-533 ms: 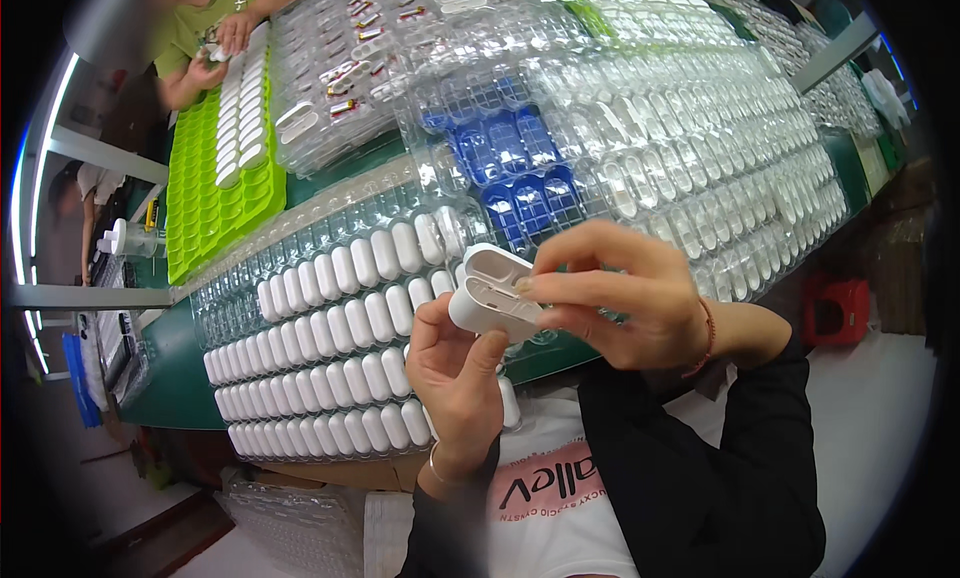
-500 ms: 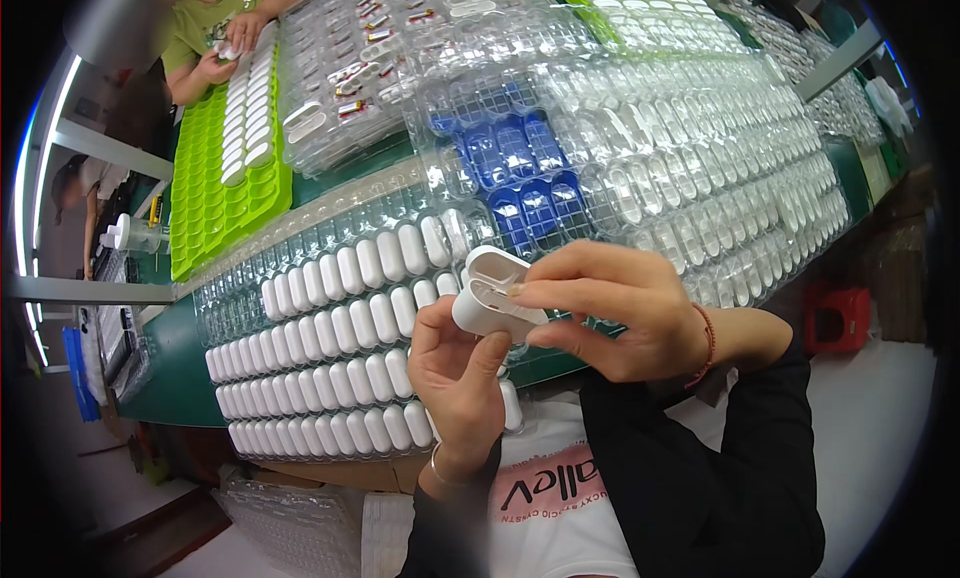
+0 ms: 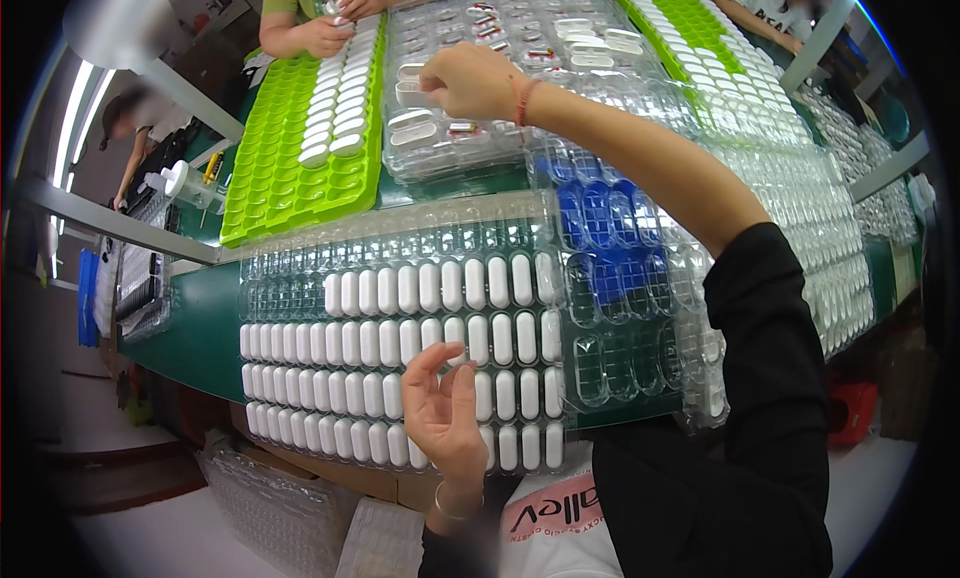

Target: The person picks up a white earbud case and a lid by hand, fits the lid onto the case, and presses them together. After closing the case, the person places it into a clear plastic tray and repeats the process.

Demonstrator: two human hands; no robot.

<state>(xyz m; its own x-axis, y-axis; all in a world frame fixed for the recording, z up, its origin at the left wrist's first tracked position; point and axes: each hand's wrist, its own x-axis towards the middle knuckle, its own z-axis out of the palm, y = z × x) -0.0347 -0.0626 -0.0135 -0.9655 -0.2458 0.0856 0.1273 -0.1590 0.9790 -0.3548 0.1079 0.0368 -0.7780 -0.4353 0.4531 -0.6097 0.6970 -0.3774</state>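
- Hands work well apart — the right hand is stretched far forward, the left hand stays close to the body.
- Right hand: knuckles up, fingers curled down onto a clear blister tray that holds white cases and small parts; the fingertips touch a white case at that tray's near-left part. Whether they have pinched it cannot be told, since the fingers hide the contact. A red cord sits on the wrist.
- Left hand: palm turned toward the camera, fingers loosely spread and half bent, holding nothing. It hovers over the near rows of a clear tray filled with white oval cases, thumb and forefinger just above one of them.
- Between the two hands, under the right forearm, lies a blue tray beneath stacked clear empty trays.
- Left of the right hand sits a green tray partly filled with white cases; another person's hands work at its far end.
- Right of the right arm more clear trays of white cases run along the table.
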